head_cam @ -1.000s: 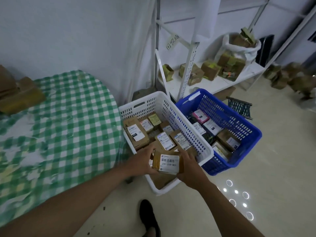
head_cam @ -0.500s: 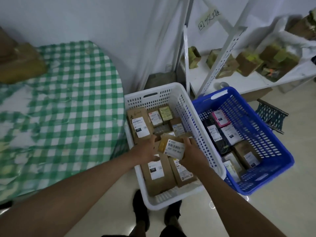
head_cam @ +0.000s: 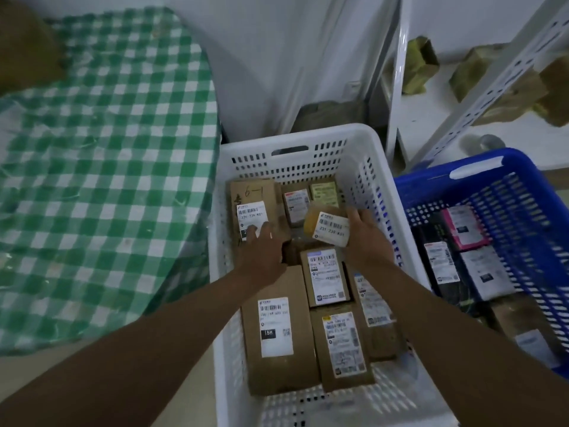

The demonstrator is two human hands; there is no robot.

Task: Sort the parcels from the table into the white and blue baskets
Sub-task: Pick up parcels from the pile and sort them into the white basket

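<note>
At the far left the table (head_cam: 101, 167) lies under a green and white checked cloth, with a blurred brown shape at its top left corner that cannot be made out. Just beside its right edge stands the white basket (head_cam: 295, 140), slotted along its walls and holding a layer of brown cardboard parcels with white printed labels. The person's left hand (head_cam: 261, 254) reaches into it with fingers straight and spread, the fingertips resting on the label of a large brown box (head_cam: 255, 195) marked "6-1" by hand in the far left corner. Nothing is held in that hand. To its right, the right hand (head_cam: 365, 238) grips the small parcel (head_cam: 328, 224) from the side, fingers curled round its right end. This parcel is a small yellowish-brown packet, tilted, with a white barcode label reading "231 239 K01". It hangs above the middle of the basket, over the other parcels. Further right sits the blue basket (head_cam: 480, 167), touching the white one, with dark and pink packets inside. Behind it, a white shelf (head_cam: 431, 112) carries several brown packages.
</note>
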